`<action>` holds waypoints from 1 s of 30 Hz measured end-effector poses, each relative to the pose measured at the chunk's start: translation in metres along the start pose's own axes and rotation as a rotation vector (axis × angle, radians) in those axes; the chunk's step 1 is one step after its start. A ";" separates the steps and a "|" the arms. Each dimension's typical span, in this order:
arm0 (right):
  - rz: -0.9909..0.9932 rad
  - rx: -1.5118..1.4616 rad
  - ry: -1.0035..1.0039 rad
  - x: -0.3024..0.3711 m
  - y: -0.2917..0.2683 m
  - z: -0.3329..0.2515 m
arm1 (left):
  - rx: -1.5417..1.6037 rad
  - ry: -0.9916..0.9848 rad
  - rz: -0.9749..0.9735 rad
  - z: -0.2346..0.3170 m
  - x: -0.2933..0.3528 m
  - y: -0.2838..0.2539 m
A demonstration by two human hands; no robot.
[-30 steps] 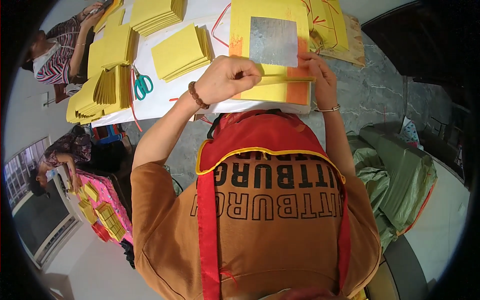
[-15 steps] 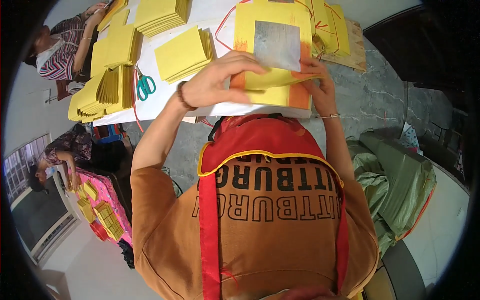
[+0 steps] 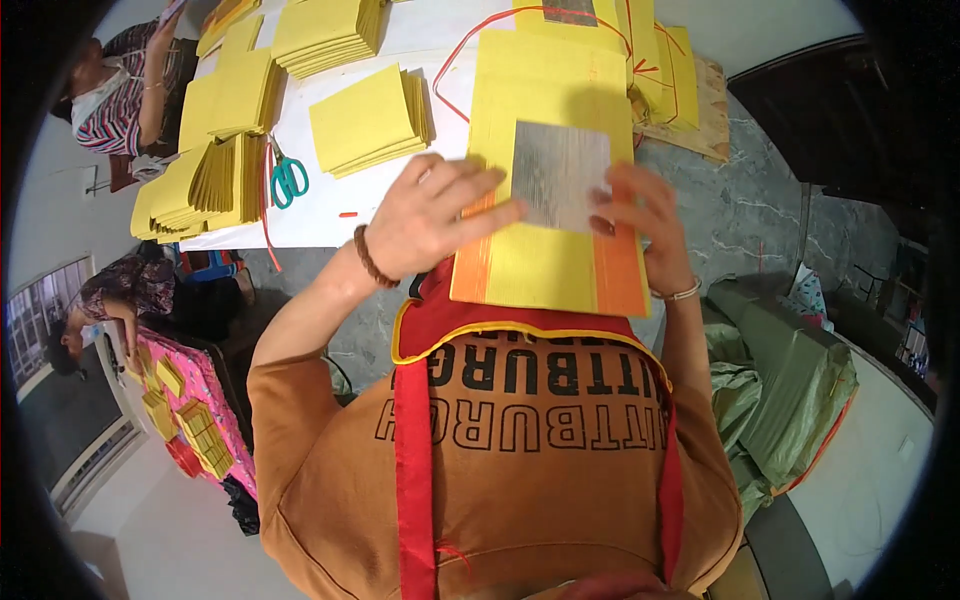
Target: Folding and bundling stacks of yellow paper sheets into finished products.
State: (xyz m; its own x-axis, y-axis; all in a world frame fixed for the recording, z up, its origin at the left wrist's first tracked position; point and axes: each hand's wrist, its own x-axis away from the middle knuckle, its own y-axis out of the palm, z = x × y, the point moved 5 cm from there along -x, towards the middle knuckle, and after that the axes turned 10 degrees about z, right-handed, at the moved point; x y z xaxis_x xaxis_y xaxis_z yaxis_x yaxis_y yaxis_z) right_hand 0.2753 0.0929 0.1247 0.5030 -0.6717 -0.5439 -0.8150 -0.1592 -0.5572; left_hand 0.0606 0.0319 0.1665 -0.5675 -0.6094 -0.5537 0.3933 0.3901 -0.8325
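A stack of yellow joss paper (image 3: 535,275) lies in front of me, with orange bands at both sides and a silver square in the middle. Its near end reaches past the table's front edge, over my red apron. My left hand (image 3: 435,215) is at the left side of the paper, thumb and fingers apart, fingertips over the orange band. On the opposite side, my right hand (image 3: 645,220) has its bent fingers spread beside the silver square. Both hands appear to touch the top sheet; neither visibly grips it. How thick the stack is I cannot tell.
Folded yellow paper bundles (image 3: 368,120) and green-handled scissors (image 3: 288,180) lie on the white table (image 3: 330,215) at left. A red cord (image 3: 445,75) loops behind the stack. Tied yellow bundles (image 3: 680,80) sit at far right. Two people work at left. Green sacks (image 3: 790,380) stand at right.
The near edge of the top sheet, curled up at my right hand before, now lies flat. The paper extends farther toward me, and my hands have shifted slightly nearer with it.
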 end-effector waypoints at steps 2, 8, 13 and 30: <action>-0.090 0.025 -0.009 0.007 0.005 0.005 | 0.093 -0.079 -0.047 0.005 0.007 0.004; -0.095 -0.108 0.375 0.011 0.014 0.012 | 0.483 -0.663 -0.057 -0.024 0.008 0.021; 0.247 -0.430 0.811 -0.001 0.019 0.016 | 0.733 -1.090 -0.111 -0.037 0.018 0.045; 0.206 -0.378 0.902 -0.014 0.028 0.031 | 1.103 -1.397 0.193 -0.045 0.027 0.066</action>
State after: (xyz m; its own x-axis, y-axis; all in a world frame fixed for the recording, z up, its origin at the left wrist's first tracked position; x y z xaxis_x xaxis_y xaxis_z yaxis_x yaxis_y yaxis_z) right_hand 0.2548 0.1201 0.0976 0.0629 -0.9851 0.1601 -0.9785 -0.0924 -0.1844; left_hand 0.0391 0.0722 0.0954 0.2821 -0.9176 0.2801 0.9586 0.2811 -0.0446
